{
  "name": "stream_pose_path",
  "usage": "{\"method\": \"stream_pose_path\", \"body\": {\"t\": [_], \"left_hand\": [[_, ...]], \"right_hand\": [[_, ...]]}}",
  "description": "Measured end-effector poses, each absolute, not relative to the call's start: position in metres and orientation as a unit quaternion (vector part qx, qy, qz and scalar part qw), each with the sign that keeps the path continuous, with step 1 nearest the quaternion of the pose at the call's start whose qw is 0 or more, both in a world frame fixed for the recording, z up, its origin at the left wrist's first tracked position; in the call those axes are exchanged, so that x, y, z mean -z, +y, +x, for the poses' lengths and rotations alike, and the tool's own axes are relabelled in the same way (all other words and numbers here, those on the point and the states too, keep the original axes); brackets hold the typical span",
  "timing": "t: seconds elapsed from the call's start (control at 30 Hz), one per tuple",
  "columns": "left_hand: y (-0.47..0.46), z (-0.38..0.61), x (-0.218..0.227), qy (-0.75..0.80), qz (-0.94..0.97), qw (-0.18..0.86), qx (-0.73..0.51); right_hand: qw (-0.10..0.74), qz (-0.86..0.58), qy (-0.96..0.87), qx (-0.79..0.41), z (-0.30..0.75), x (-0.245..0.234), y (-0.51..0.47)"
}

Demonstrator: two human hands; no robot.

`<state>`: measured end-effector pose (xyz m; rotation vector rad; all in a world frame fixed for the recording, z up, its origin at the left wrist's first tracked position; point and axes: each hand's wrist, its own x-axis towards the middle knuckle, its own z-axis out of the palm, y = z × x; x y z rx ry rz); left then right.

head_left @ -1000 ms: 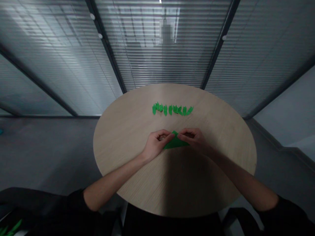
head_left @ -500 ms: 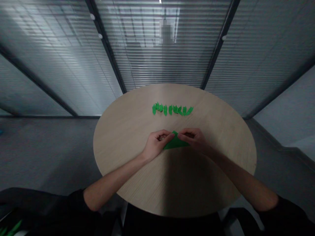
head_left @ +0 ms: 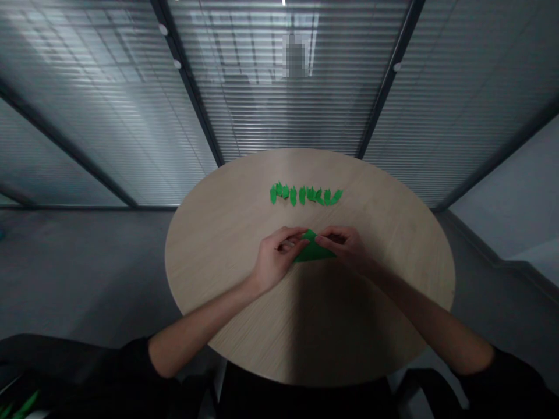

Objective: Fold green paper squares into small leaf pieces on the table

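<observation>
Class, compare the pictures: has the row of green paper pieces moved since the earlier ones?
No: the row of green paper pieces lies in the same spot on the round table.

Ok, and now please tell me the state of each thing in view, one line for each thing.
Green paper: triangle shape, seems folded, held between both hands.
Left hand: pinching the paper's left side.
Right hand: pinching the paper's right side.
Small green paper pieces: lying in one row.
Round wooden table: partly in shadow.

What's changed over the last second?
The left hand loosened its curl, fingers opening slightly over the folded green paper, whose lower-left corner shifted slightly right. The right hand stayed at the paper's right side; the row of green paper pieces stayed put.
</observation>
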<state>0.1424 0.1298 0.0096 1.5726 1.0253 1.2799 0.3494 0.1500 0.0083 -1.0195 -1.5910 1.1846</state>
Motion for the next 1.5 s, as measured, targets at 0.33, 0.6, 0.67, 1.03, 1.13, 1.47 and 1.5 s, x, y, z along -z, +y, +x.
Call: {"method": "stream_pose_path", "body": {"t": [0.33, 0.6, 0.67, 1.03, 1.13, 1.47, 1.5], "left_hand": [[0.1288, 0.1420, -0.0066, 0.393, 0.678, 0.375, -0.495], [0.1307, 0.1413, -0.0024, 0.365, 0.717, 0.324, -0.498], [0.1303, 0.1412, -0.0027, 0.362, 0.724, 0.316, -0.495], [0.1301, 0.1402, -0.0012, 0.343, 0.739, 0.285, -0.505], [0.1301, 0.1404, -0.0017, 0.346, 0.740, 0.285, -0.502], [0.1306, 0.1405, -0.0027, 0.340, 0.745, 0.283, -0.499], [0.1306, 0.1405, -0.0029, 0.342, 0.745, 0.284, -0.498]], "right_hand": [[0.439, -0.395, -0.628, -0.506, 0.3477, -0.0073, 0.1485], [0.437, -0.383, -0.652, -0.488, 0.3478, -0.0071, 0.1495], [0.437, -0.386, -0.648, -0.490, 0.3478, -0.0067, 0.1499], [0.436, -0.392, -0.639, -0.498, 0.3476, -0.0059, 0.1493], [0.436, -0.392, -0.638, -0.499, 0.3471, -0.0063, 0.1491], [0.451, -0.392, -0.627, -0.500, 0.3454, -0.0080, 0.1495], [0.450, -0.390, -0.628, -0.501, 0.3455, -0.0081, 0.1496]]}}
